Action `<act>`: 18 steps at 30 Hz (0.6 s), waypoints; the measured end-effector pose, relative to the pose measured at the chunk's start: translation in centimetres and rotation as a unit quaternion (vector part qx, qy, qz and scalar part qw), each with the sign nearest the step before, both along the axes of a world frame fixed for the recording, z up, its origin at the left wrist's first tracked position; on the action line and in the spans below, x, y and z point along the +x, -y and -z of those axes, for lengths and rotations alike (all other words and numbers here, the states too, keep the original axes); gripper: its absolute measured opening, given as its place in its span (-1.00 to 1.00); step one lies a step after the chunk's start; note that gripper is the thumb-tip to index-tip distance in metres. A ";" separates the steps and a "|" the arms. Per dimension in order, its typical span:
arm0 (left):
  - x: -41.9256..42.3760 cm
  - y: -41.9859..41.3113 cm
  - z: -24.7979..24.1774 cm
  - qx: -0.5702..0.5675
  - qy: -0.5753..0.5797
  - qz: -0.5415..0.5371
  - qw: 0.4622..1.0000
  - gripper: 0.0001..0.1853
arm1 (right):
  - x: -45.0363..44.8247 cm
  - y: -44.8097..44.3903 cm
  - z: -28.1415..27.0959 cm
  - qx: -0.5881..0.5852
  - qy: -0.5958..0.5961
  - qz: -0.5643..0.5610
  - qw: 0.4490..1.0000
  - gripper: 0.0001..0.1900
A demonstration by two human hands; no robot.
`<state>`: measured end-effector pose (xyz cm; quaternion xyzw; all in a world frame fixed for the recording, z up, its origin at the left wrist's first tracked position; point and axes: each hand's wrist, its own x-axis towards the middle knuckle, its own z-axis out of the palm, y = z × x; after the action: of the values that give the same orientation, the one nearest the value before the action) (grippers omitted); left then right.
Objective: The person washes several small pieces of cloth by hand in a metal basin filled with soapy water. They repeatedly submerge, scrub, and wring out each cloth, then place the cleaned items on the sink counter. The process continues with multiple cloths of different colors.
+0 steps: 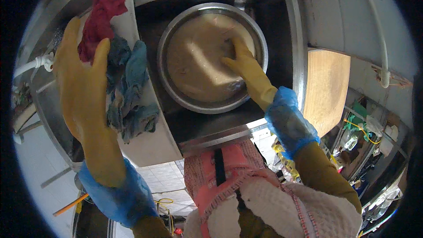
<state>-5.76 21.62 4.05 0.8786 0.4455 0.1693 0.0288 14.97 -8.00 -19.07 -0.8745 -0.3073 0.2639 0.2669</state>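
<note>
My left hand [79, 82], in a yellow rubber glove, is at the lower end of a wrung red cloth [99, 23]. Thumb and fingers are spread to either side of the cloth, without closing on it. Crumpled blue-green cloths [130, 82] lie beside the thumb on a pale board [145, 150] at the sink. My right hand [243, 61], gloved alike, reaches into a round metal basin [213, 109] of cloudy brownish water [195, 72]. Its fingertips are hidden under the water, so whatever they hold cannot be seen. Blue plastic sleeve covers [115, 191] wrap both wrists.
The basin stands inside a dark steel sink [277, 29] with a raised metal rim [299, 39]. A wooden board [327, 89] is to the right, below a white pipe [380, 36]. Another white pipe [33, 64] enters at left. Cluttered shelves [370, 132] stand lower right.
</note>
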 end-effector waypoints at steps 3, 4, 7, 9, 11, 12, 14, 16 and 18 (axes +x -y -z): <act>-0.4 2.9 0.0 0.051 0.085 0.063 0.993 -0.43 | 0.3 -1.1 2.1 -0.115 0.029 -0.009 0.993 -0.28; 0.0 4.4 0.2 -0.010 0.145 0.081 0.986 -0.47 | 1.1 -0.7 3.0 -0.155 0.017 -0.017 0.988 -0.33; 0.0 8.7 0.6 -0.140 0.238 0.131 0.952 -0.57 | 1.1 -0.6 1.7 -0.149 -0.061 -0.025 0.987 -0.47; -0.5 11.3 2.1 -0.187 0.236 0.159 0.940 -0.58 | 0.6 -0.6 -2.3 -0.125 -0.096 -0.009 0.988 -0.54; -0.1 14.6 3.7 -0.291 0.264 0.156 0.906 -0.57 | 0.5 0.6 -7.3 -0.100 -0.159 0.066 0.980 -0.57; 0.1 16.1 4.5 -0.336 0.252 0.137 0.897 -0.52 | 0.6 1.2 -9.5 -0.075 -0.222 0.118 0.965 -0.58; 0.0 17.3 5.9 -0.499 0.200 0.105 0.836 -0.39 | -0.1 1.5 -14.6 0.007 -0.277 0.168 0.946 -0.63; 0.7 18.3 8.4 -0.540 0.217 0.124 0.804 -0.29 | -0.3 2.1 -18.1 0.082 -0.309 0.202 0.926 -0.66; 2.2 18.3 9.9 -0.546 0.228 0.173 0.787 -0.18 | -0.1 3.2 -20.4 0.146 -0.317 0.227 0.909 -0.67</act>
<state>-3.59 3.31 -5.81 0.7149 0.2843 0.0857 0.6331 14.84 -11.22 1.30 -0.7422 -0.0353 0.4117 0.5276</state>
